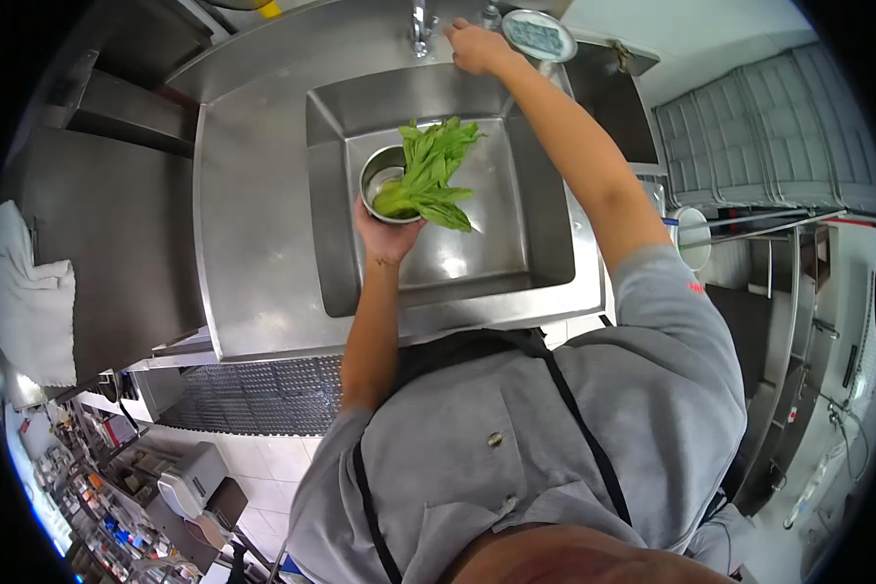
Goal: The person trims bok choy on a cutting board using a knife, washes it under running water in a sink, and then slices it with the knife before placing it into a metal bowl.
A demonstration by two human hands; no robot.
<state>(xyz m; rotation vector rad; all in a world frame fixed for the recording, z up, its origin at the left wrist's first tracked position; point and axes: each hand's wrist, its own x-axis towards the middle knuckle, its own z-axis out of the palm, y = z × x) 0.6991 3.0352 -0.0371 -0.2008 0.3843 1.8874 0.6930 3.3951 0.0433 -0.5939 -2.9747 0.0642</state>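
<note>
My left hand [386, 232] is wrapped round the lower side of a round metal container [368, 182] over the sink [496, 243]. A head of leafy greens [436, 165], like lettuce, stands tilted in it, its pale base inside and its leaves spilling over the right rim. My right hand [474, 49] is stretched to the back of the sink, just right of the faucet [419, 29]. Its fingers are curled, and what they hold, if anything, is hidden. No water stream can be made out under the faucet.
Right of my right hand sits a white oval dish [539, 36] with a greenish pad, beside a small clear bottle [490, 17]. A steel counter [253, 214] borders the sink on the left. A white towel [29, 302] hangs at far left.
</note>
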